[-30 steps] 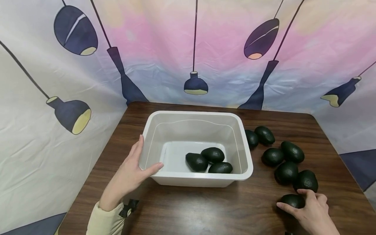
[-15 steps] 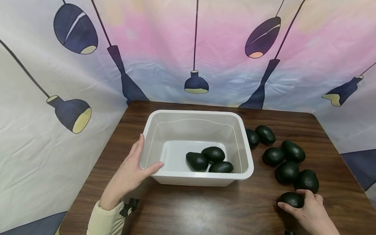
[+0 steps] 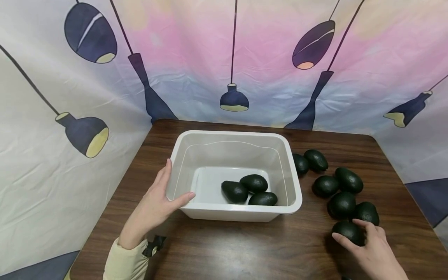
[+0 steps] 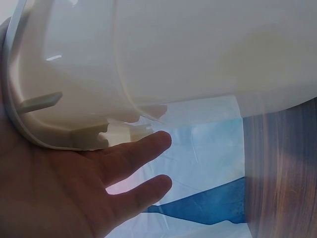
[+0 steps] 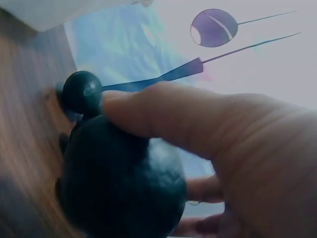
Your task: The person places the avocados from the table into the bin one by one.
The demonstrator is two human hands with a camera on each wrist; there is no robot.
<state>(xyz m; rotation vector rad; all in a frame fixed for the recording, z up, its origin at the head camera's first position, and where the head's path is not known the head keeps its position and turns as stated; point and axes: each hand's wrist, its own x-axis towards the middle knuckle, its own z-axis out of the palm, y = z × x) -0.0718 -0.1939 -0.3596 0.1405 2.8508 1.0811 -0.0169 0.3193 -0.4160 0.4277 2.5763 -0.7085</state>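
My right hand (image 3: 374,247) holds a dark green avocado (image 3: 347,232) between thumb and fingers at the table's front right. In the right wrist view this avocado (image 5: 119,181) fills the space under the thumb. A light grey plastic tub (image 3: 238,213) stands mid-table with 3 avocados (image 3: 234,192) inside, toward its right front. My left hand (image 3: 154,206) rests at the tub's front left corner, its thumb over the rim and its fingers along the outside. The left wrist view shows straight, spread fingers (image 4: 143,153) below the rim.
Several loose avocados (image 3: 341,205) lie in a line right of the tub, one (image 3: 300,165) partly hidden by the tub's wall. The brown wooden table (image 3: 224,249) meets a hanging cloth (image 3: 196,46) printed with lamps at its back and sides.
The right hand's avocado has shifted slightly and now looks tilted, closer to the avocado behind it. My left hand and the tub stay in place.
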